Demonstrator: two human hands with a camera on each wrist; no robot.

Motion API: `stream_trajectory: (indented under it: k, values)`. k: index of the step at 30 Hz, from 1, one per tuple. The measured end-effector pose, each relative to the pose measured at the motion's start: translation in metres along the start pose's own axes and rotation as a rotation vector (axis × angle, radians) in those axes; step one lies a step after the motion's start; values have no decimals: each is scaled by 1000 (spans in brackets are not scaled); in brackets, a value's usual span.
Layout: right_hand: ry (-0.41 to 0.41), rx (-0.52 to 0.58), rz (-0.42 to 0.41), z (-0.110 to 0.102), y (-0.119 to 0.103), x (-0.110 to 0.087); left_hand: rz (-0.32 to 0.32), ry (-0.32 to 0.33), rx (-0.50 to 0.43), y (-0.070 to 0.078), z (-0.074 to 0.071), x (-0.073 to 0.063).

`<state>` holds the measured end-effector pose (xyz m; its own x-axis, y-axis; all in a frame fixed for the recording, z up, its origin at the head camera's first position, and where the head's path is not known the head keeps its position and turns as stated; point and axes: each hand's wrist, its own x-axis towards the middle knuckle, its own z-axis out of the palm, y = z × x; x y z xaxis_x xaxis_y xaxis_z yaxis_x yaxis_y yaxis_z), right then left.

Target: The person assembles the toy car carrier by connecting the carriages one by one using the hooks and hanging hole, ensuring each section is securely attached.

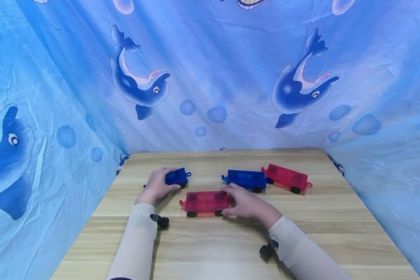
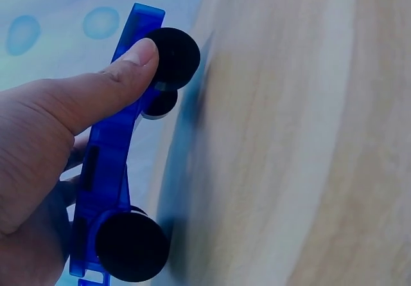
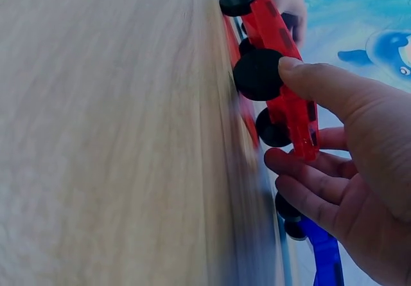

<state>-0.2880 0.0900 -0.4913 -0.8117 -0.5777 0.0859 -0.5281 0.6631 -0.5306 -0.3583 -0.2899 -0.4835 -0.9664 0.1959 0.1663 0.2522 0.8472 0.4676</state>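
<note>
My left hand grips a blue toy train car at the left of the table, covering its left half. In the left wrist view the thumb presses near a black wheel of that car, fingers behind it. Right of it, my right hand holds the right end of a translucent red toy train car. The right wrist view shows the thumb at that car's side by a wheel, with fingers on the other side. A hook sticks out at the red car's left end.
Behind my right hand stands a second blue train car, and a second red one stands at its right end, angled. The wooden table ends at a blue dolphin-print cloth behind and at the sides.
</note>
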Motion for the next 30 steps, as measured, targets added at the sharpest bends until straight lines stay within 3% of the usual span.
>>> stream_trajectory:
  k: [17,30]
  values:
    - [70,40,61,2,8,5,-35,13,-93,-7,-16,-5]
    - [127,73,74,3,11,12,-50,-30,-155,-8,-25,-9]
